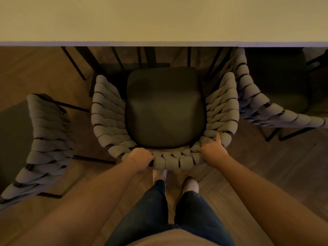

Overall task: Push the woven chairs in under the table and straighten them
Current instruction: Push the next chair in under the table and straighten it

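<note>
We are gripping the near back rim of the grey rope-woven chair (173,163) with left hand (142,158) and right hand (212,150) apart, its dark seat (164,107) seemingly just short of the far pale tabletop (159,20), aiming for an even, square push.

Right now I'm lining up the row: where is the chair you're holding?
Centre of the head view: the held chair faces the table, flanked by the left chair and right chair.
</note>
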A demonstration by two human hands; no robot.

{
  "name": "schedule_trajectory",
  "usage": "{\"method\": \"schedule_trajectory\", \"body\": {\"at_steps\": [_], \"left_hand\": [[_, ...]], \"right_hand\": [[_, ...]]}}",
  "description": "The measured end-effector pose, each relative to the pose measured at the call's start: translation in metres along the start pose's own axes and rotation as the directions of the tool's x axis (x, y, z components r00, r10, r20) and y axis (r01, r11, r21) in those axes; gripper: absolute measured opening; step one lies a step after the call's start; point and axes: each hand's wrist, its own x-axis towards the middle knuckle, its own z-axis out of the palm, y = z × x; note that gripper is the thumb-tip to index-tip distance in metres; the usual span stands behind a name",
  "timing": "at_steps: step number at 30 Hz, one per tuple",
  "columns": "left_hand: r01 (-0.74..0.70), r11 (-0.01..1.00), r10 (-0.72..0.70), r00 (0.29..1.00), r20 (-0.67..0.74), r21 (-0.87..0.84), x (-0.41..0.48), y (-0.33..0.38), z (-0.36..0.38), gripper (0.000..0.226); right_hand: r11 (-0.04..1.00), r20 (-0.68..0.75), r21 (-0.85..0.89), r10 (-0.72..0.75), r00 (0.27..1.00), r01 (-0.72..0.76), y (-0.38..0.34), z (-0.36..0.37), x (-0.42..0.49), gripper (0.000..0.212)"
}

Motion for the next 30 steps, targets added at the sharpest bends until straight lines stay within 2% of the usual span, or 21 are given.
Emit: {"method": "schedule_trajectory", "body": {"at_steps": [12, 15, 30], "left_hand": [[-0.033, 0.998, 0.032, 0.999, 0.002, 0.060, 0.008, 0.012, -0.008, 0.032], [-0.031, 0.995, 0.031, 0.999, 0.007, 0.095, 0.008, 0.009, -0.009, 0.033], [0.007, 0.987, -0.008, 1.000, 0.007, 0.161, 0.028, -0.050, 0.016, 0.037]], "right_hand": [[0.998, -0.068, 0.059, -0.015, 0.998, 0.019, 0.016, 0.027, -0.001, 0.048], [0.996, -0.060, 0.084, -0.005, 0.998, 0.010, 0.013, 0.034, 0.002, 0.042], [0.995, -0.070, 0.096, 0.020, 0.997, -0.013, -0.021, -0.004, 0.028, 0.043]]}}
